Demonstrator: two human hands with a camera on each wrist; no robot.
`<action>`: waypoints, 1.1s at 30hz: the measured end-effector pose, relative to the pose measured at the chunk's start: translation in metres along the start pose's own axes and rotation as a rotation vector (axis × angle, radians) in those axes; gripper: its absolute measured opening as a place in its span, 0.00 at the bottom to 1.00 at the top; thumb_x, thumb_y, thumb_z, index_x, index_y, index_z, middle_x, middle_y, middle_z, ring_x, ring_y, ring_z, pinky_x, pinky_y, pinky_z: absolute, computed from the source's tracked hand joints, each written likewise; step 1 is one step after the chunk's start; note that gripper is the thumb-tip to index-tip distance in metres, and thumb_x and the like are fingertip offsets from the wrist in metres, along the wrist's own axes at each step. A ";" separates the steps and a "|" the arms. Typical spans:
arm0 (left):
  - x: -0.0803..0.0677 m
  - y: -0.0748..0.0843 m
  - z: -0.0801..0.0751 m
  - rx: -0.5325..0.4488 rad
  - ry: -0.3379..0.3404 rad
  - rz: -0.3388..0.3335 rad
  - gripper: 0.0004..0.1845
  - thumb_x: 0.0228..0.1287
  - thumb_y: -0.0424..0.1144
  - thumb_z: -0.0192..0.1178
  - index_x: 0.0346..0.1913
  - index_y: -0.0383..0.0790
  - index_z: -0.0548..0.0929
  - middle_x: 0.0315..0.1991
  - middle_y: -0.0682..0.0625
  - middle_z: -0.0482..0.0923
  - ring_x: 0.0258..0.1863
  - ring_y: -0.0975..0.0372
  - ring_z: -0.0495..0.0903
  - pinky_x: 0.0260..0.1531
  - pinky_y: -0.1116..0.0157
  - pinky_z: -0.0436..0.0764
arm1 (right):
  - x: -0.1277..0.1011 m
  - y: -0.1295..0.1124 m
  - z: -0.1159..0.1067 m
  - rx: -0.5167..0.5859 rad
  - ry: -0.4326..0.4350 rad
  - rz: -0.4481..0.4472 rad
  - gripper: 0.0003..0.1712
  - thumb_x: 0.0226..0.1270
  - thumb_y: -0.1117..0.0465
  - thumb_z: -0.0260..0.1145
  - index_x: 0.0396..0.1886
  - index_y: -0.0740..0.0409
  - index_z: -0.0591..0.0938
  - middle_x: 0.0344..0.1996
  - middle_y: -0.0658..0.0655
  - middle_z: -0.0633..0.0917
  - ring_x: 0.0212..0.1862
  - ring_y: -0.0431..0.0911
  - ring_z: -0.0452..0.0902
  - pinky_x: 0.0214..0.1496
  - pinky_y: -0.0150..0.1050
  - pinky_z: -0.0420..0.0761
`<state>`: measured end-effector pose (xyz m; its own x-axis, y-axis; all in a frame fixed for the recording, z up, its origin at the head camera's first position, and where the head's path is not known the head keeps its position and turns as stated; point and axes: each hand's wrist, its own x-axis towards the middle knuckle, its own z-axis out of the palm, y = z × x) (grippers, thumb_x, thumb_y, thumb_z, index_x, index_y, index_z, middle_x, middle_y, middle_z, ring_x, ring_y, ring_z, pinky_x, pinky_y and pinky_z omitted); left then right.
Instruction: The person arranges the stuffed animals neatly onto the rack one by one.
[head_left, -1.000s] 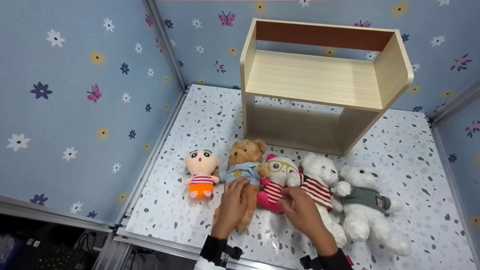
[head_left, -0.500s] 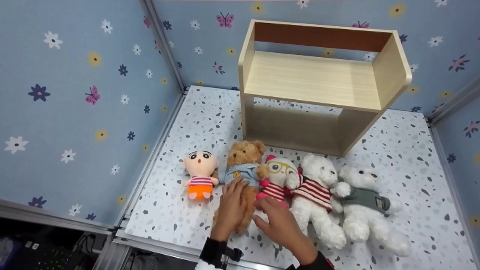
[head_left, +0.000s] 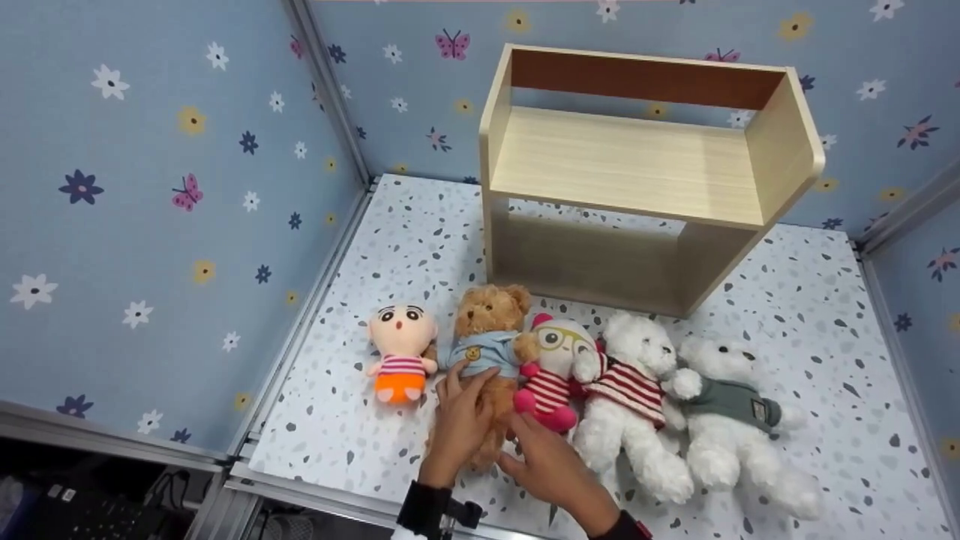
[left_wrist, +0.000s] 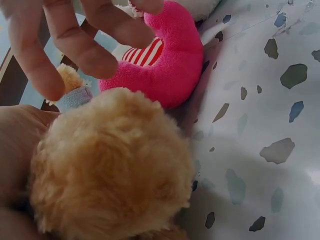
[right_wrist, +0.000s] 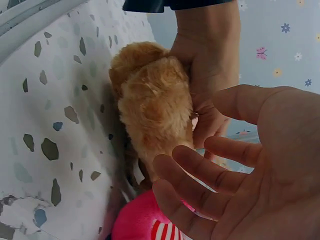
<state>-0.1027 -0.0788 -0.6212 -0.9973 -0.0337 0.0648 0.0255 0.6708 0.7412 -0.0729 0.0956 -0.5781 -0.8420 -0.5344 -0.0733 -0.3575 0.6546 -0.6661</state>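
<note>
My left hand (head_left: 457, 427) rests on the belly and legs of a brown teddy bear (head_left: 491, 311) in a light blue top. To the right of the bear's legs is my right hand (head_left: 551, 461), just below a pink-and-white plush toy (head_left: 546, 388) with yellow glasses and a striped shirt. In the right wrist view, the fingers of the right hand (right_wrist: 250, 170) are spread beside the bear's furry leg (right_wrist: 155, 105), and nothing is held. A rounded foot of the teddy bear (left_wrist: 115, 165) fills much of the left wrist view. Contact between right fingertips and bear is unclear.
Left of the bear lies a doll (head_left: 402, 352) with orange shorts. On the right lie a white bear (head_left: 626, 390) in a striped sweater and another white bear (head_left: 731, 401) in green. A two-tier wooden shelf (head_left: 626, 165) stands behind, on the speckled table (head_left: 337, 420).
My right hand has moved left, from beside the pink plush toy's striped shirt to the teddy bear's legs. My left hand has slid slightly toward me on the bear.
</note>
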 end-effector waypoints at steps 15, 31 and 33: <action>0.001 -0.002 0.000 -0.013 -0.031 -0.026 0.28 0.66 0.33 0.61 0.68 0.55 0.75 0.76 0.43 0.59 0.61 0.40 0.70 0.54 0.44 0.75 | 0.004 0.013 0.023 0.196 -0.060 0.041 0.41 0.67 0.58 0.69 0.76 0.53 0.62 0.43 0.57 0.85 0.33 0.37 0.78 0.34 0.33 0.77; -0.003 -0.007 0.003 -0.071 0.027 -0.118 0.38 0.64 0.35 0.64 0.77 0.52 0.65 0.74 0.31 0.58 0.47 0.45 0.80 0.40 0.53 0.83 | 0.005 0.015 0.033 0.414 -0.111 0.115 0.38 0.68 0.56 0.68 0.74 0.42 0.65 0.64 0.60 0.79 0.40 0.43 0.84 0.41 0.36 0.82; -0.004 -0.008 0.004 -0.071 0.025 -0.137 0.42 0.64 0.36 0.65 0.80 0.52 0.60 0.74 0.32 0.59 0.50 0.44 0.79 0.43 0.52 0.83 | 0.004 0.016 0.033 0.410 -0.102 0.101 0.37 0.68 0.57 0.68 0.74 0.43 0.66 0.62 0.60 0.81 0.40 0.44 0.84 0.41 0.35 0.81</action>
<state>-0.0995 -0.0812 -0.6296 -0.9898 -0.1405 -0.0245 -0.1053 0.6044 0.7897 -0.0685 0.0862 -0.6130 -0.8129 -0.5423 -0.2123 -0.0681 0.4506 -0.8901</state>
